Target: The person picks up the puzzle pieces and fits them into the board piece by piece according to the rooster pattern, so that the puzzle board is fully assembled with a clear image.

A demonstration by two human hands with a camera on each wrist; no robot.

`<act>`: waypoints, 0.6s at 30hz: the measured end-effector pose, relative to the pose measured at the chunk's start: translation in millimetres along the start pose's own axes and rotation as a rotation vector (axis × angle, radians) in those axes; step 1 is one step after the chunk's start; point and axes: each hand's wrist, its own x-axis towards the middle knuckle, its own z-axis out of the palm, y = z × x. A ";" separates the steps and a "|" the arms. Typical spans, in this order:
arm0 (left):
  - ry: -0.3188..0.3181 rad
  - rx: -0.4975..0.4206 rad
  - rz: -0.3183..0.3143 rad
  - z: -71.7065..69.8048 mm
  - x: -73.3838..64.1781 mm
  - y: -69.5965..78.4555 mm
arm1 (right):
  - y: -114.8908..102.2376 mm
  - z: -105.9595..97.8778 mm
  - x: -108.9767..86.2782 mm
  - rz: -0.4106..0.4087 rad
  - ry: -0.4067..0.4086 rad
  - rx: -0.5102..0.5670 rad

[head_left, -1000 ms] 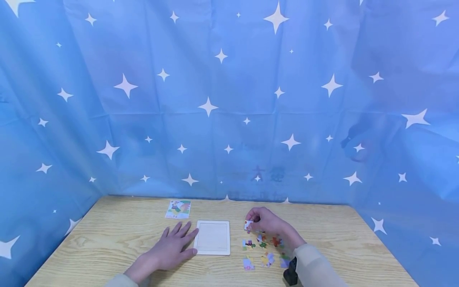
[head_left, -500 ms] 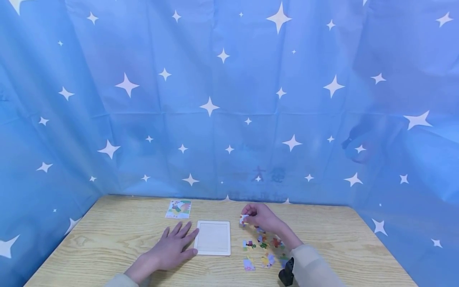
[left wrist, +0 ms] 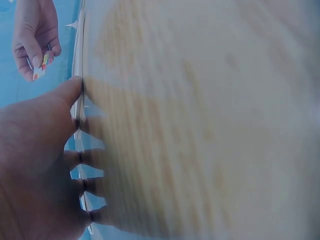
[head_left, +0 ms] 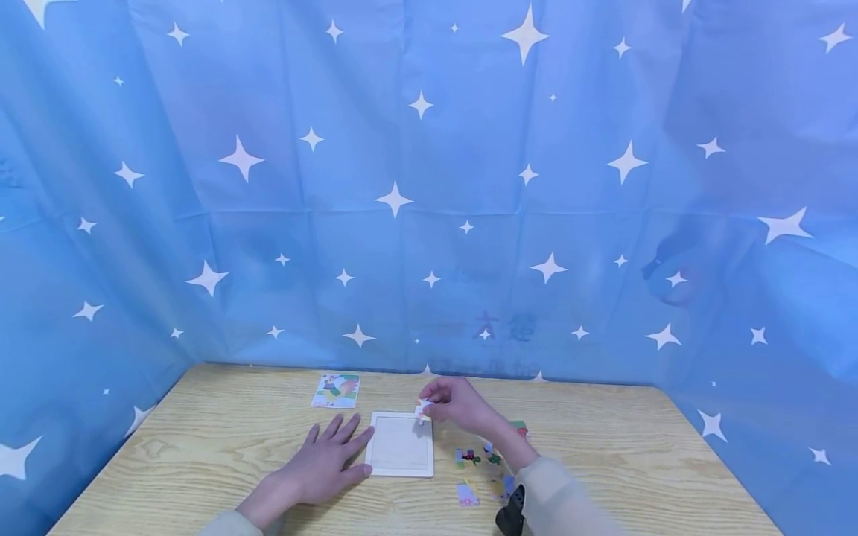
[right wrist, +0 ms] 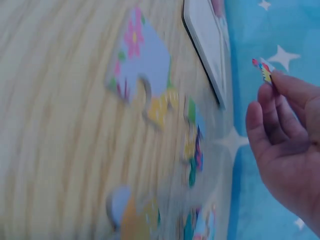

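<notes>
You pinch the puzzle piece [head_left: 421,410] with your right hand [head_left: 459,406], raised near the tray's [head_left: 402,473] far right corner; your left hand [head_left: 323,461] lies spread at its left edge.

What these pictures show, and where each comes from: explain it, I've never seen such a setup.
No machine here: a person works barehanded. The wide picture is taken from the head, looking forward and down; the other two from the left and right wrists. On the wooden table lie a rimmed white board, a small illustrated card and loose puzzle pieces. The left hand rests at the board's left edge. The right hand pinches another puzzle piece, raised near the board's far right corner.
</notes>
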 end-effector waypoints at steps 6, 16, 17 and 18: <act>0.005 0.023 -0.008 -1.2 -1.0 2.3 | -4.3 19.5 9.4 -0.027 -0.022 0.001; 0.017 0.045 0.000 1.6 0.0 0.5 | -5.5 51.6 23.9 -0.008 0.034 -0.025; 0.019 0.050 0.000 1.8 0.1 0.0 | -6.1 54.2 24.9 -0.009 0.041 -0.026; 0.021 0.051 0.000 1.9 0.3 -0.3 | -6.8 56.3 25.9 -0.007 0.048 -0.026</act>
